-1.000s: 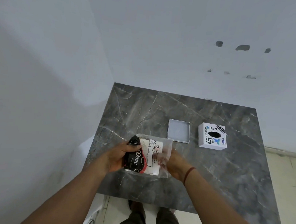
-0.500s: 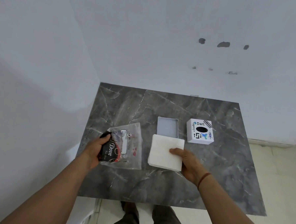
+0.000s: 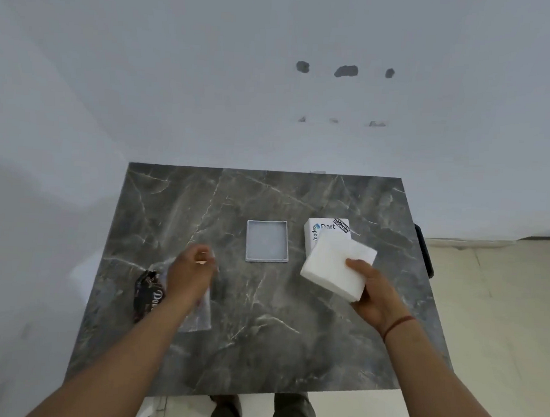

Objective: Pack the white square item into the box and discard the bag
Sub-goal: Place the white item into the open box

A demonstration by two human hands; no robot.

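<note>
Head view: white square pad (image 3: 337,267) held up off the counter (image 3: 276,336) by the right hand (image 3: 369,293), thumb on top, fingers (image 3: 362,305) wrapped under its near-right corner, tilted. Pad's far edge overlaps the view of a white lid w/ "Dart" stickers (image 3: 328,228) just beyond the thumb. Open shallow grey box (image 3: 267,241) sits flat, left of that hand, between both hands, not touched. Left hand (image 3: 189,272) hovers over the clear plastic bag (image 3: 198,316), fingers loosely curled, blurred; can't tell if they grip the bag. Black "Dove" wrapper (image 3: 148,294) lies left of that wrist. Red thread on right wrist (image 3: 398,324).
</note>
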